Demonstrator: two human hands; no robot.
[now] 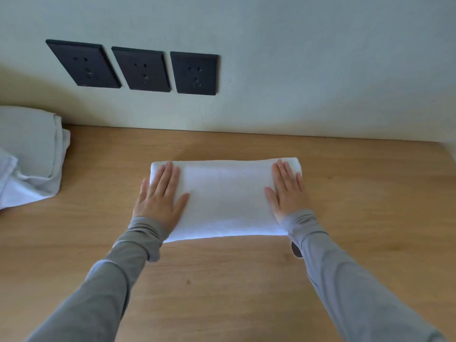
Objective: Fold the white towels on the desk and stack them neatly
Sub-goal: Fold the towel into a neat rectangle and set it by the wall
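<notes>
At the far left edge of the light wooden desk [222, 280] we see a loose heap of white cloth towels [32, 159], rumpled and partly cut off by the frame, well apart from the work in the middle. How many lie in it we cannot tell. Moving right, our left hand [160, 193] lies flat, fingers straight and close together with the thumb splayed, pressing on the left end of the white folded rectangular towel [224, 198]. That towel sits mid-desk, towards the wall, its long side running left to right. Our right hand [287, 191] mirrors the left on the right end, palm down, fingers straight, gripping nothing. We judge this to be the smoothing step after a fold. To do it well we would press evenly with both palms and sweep outward from the centre, so that trapped air and ridges leave through the ends. We would also check that the near edge lines up with the layers beneath, and square the corners before any further fold or lift. Pushing harder on one side could skew the layers, since soft cloth is likely to slide on smooth wood.
</notes>
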